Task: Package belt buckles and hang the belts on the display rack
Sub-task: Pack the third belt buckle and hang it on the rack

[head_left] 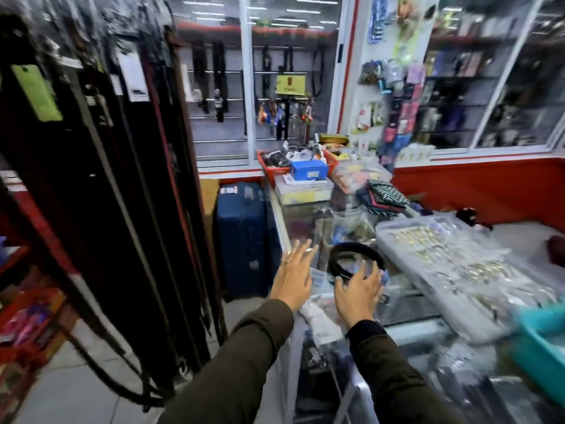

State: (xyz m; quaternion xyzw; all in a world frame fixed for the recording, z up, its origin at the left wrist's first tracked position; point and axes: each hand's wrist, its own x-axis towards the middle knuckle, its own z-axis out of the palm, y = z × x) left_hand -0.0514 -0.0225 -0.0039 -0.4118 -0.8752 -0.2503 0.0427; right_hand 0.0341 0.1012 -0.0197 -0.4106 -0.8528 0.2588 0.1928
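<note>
1. My left hand (pixel 293 278) is out flat over the near edge of the glass counter (pixel 406 304), fingers spread, palm down, gripping nothing.
2. My right hand (pixel 358 293) is just beside it, fingers splayed and curled a little, right at the near rim of the coiled black belt (pixel 354 260).
3. The picture is blurred here, so I cannot tell whether my right fingertips touch the belt; they are not closed around it.
4. The belt lies in a loop on the counter, just past my right hand and slightly to the right of my left.
5. To the belt's right sits the clear tray of buckles (pixel 452 264), near but apart from my hand.
6. On my left, the rack of hanging belts (pixel 101 166) stands well apart from both hands.
</note>
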